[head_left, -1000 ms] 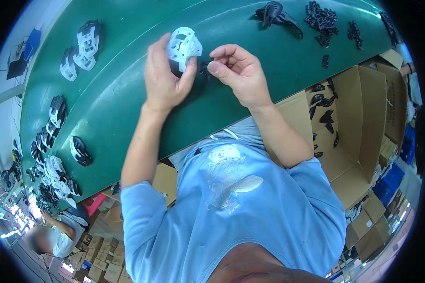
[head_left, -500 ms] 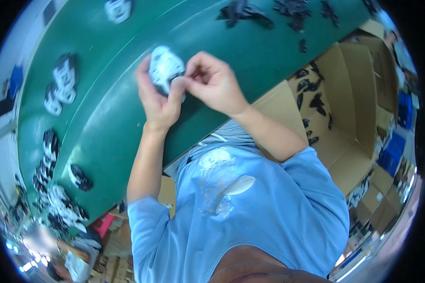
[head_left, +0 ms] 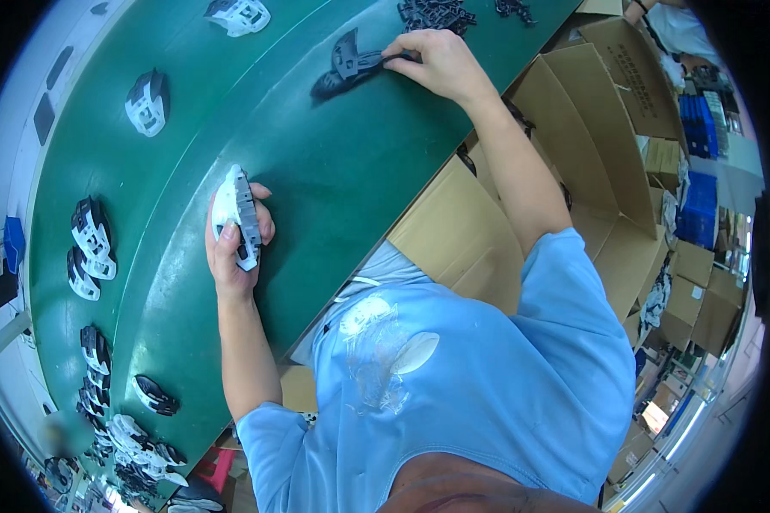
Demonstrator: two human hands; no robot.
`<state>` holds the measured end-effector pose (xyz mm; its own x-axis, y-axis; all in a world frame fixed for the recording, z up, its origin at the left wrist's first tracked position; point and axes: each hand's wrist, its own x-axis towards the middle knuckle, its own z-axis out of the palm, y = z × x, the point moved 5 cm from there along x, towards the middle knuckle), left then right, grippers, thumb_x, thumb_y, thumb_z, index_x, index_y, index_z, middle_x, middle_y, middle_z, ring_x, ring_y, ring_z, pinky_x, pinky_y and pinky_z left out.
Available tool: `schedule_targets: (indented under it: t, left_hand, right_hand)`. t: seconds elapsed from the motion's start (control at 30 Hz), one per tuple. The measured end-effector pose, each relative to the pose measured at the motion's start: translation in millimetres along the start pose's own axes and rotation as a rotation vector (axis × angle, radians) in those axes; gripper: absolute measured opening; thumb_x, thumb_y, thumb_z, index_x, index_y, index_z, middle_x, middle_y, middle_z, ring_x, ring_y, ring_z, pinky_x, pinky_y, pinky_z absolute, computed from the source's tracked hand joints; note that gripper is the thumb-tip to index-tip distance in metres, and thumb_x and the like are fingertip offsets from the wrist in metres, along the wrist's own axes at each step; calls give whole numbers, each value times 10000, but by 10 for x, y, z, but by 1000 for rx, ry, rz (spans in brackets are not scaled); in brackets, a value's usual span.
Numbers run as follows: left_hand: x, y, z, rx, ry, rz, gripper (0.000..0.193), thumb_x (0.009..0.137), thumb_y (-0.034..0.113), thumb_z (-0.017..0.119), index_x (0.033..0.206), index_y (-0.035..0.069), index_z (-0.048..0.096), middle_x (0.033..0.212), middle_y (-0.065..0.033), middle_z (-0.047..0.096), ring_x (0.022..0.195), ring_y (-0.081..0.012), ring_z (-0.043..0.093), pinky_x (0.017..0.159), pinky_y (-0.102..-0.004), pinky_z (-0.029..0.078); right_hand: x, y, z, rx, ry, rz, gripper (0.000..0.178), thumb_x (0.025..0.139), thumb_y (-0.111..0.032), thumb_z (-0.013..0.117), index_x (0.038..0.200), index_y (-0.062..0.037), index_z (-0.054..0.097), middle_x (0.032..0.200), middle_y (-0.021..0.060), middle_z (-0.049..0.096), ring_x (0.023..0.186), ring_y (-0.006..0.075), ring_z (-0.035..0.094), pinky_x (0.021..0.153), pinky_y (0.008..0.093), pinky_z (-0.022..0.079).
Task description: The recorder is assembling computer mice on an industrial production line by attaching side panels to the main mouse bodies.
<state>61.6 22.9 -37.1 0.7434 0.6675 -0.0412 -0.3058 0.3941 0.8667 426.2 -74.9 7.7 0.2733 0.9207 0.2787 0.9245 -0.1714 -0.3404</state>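
My left hand is closed round a white curved plastic shell, held tilted on its side over the green table. A row of dark grey notched parts runs along the shell's right edge. Farther off to the right, my right hand pinches the end of a black plastic part between thumb and fingers. This part is thin and curved, and it overlaps more black plastic just above the table, so I cannot tell where one piece ends.
A heap of small black parts lies beyond my right hand. White-and-black shells are spread along the left side, with a cluster at lower left. An open cardboard box stands against the table's right edge.
My right hand has left the white shell and moved away to the upper right, onto the black part. My left hand has come down and left with the shell, now turned on its side.
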Motion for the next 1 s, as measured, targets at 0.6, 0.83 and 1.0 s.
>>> schedule_targets:
  t: [0.6,0.83,1.0]
  left_hand:
    - [409,405,281,-364,-32,-95,876,910,459,631,1526,-99,352,1439,-244,530,659,-153,498,521,-276,404]
    - [310,394,482,-704,-104,36,602,1053,365,490,1553,45,389,1591,-131,456,719,-177,449,571,-288,407]
    - [258,322,508,-715,8,33,587,1039,367,506,1518,37,429,1561,-102,494,659,-162,429,535,-276,381]
  right_hand:
    - [278,-1516,-215,473,271,-520,278,775,-262,875,990,-151,737,1184,102,676,1059,305,640,921,428,534]
    - [-61,-1788,171,518,249,-404,275,739,-228,857,941,-84,739,1097,95,725,979,298,662,853,404,572]
    - [-18,-1649,201,464,258,-444,217,773,-186,849,953,-106,758,1089,78,744,940,274,673,822,359,579]
